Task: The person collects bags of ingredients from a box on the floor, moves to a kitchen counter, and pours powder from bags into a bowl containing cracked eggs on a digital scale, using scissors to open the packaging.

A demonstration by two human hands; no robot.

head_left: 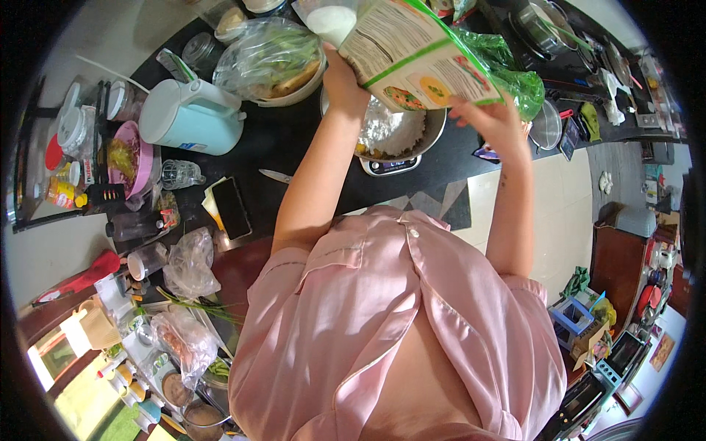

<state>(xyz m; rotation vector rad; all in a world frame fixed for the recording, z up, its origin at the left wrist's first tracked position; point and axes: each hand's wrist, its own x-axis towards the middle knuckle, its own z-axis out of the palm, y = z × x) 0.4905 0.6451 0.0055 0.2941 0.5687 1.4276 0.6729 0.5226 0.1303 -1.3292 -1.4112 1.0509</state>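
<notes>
My left hand (344, 82) grips the left edge of a large white and green packet (412, 62) with printed text and food pictures. At its lower right corner, the fingers of my right hand (491, 121) bend against the packet. The packet tilts above a metal bowl (435, 136), covering the bowl's far part. White powder (390, 131) lies heaped in the bowl, with something yellowish along its edge. Under the bowl sits a kitchen scale (392, 167) with a small display.
Left of my left arm are a light blue pitcher (193, 117), a plastic-covered bowl of greens (268, 66), a knife (275, 176) and a phone (232, 208). A green plastic bag (515, 84) and a strainer (546, 126) stand to the right. Beyond is a stove with a pot (543, 29).
</notes>
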